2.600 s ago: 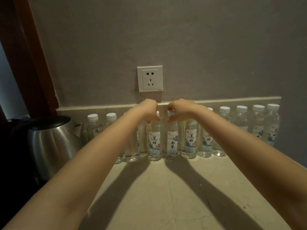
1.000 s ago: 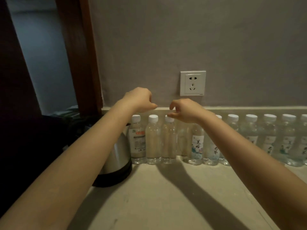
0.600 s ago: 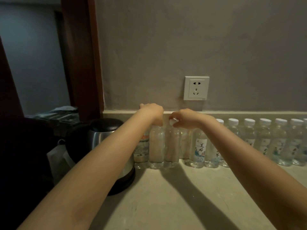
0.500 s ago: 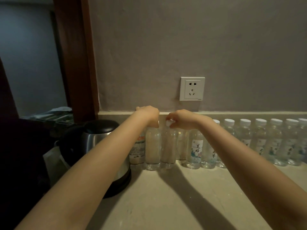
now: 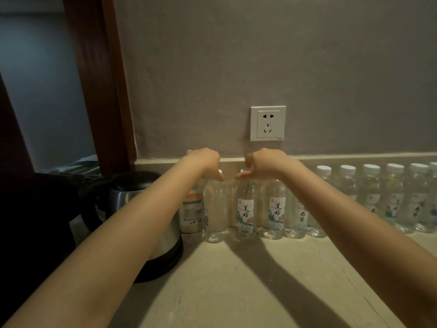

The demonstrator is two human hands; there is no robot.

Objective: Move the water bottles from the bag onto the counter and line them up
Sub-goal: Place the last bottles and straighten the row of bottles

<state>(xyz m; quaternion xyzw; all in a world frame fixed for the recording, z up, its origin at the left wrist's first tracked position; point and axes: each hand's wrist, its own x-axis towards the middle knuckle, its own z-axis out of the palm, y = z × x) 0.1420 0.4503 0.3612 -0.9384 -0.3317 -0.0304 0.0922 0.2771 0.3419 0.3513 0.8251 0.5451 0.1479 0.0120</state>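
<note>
Several small clear water bottles with white caps stand upright in a row along the back of the beige counter [image 5: 236,292], against the wall. My left hand [image 5: 208,163] grips the cap of a bottle [image 5: 215,209] whose label faces away. My right hand [image 5: 262,163] grips the cap of the neighbouring bottle [image 5: 246,209], whose painted label faces me. More bottles [image 5: 392,197] continue the row to the right edge. One bottle with an orange-and-white label [image 5: 192,209] stands at the left end. No bag is in view.
A steel electric kettle [image 5: 132,202] with a black lid and base stands at the counter's left, touching the end of the row. A white wall socket [image 5: 268,123] is above the hands. A dark wooden door frame [image 5: 99,79] rises at left.
Both hands shifted left along the row, came down onto two bottle caps and closed on them. The right-hand bottle's label, blank half a second ago, now faces me.
</note>
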